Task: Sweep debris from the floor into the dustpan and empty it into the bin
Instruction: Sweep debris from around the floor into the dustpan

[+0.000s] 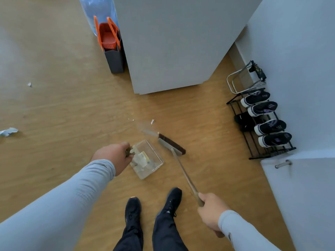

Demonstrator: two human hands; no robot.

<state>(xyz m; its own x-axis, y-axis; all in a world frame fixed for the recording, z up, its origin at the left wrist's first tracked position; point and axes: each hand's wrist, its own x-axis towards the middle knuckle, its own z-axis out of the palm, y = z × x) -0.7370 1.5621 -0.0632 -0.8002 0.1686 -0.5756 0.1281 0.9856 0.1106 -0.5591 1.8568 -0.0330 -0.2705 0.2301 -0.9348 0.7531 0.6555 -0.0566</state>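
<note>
My left hand [114, 154] grips the handle of a clear dustpan [155, 157], which holds pale and yellow scraps and sits just above the wooden floor. My right hand [211, 211] grips the long wooden handle of a broom [172, 144]; its dark bristle head rests on the floor right of the dustpan. Small white paper bits [152, 121] lie on the floor beyond the broom head. Another white scrap [29, 84] lies far left, and a crumpled blue-white piece [8, 131] sits at the left edge.
A white cabinet [172, 42] stands ahead, with a dark bag with orange handles [110, 44] leaning on its left side. A black shoe rack [262, 122] with sneakers lines the right wall. My two feet [154, 207] stand below the dustpan.
</note>
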